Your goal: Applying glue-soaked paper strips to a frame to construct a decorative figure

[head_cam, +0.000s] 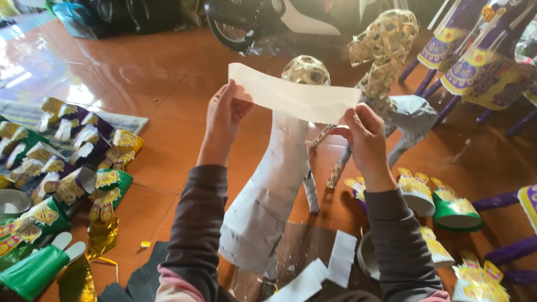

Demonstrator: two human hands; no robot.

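My left hand (224, 114) and my right hand (363, 137) hold a strip of white paper (291, 95) stretched between them, one end in each. Behind and below the strip stands a woven bamboo animal frame (268, 196), its body wrapped in white paper and its round head (305, 69) still bare wicker. A second bamboo animal frame (386, 50), partly papered at the body, stands just beyond my right hand.
Green, purple and gold paper decorations (67, 179) lie heaped at left on the red tiled floor (162, 84). Similar pieces (442, 204) sit at right. Loose white strips (330, 268) lie near my lap. Finished purple figures (481, 56) and a motorbike wheel (235, 28) stand behind.
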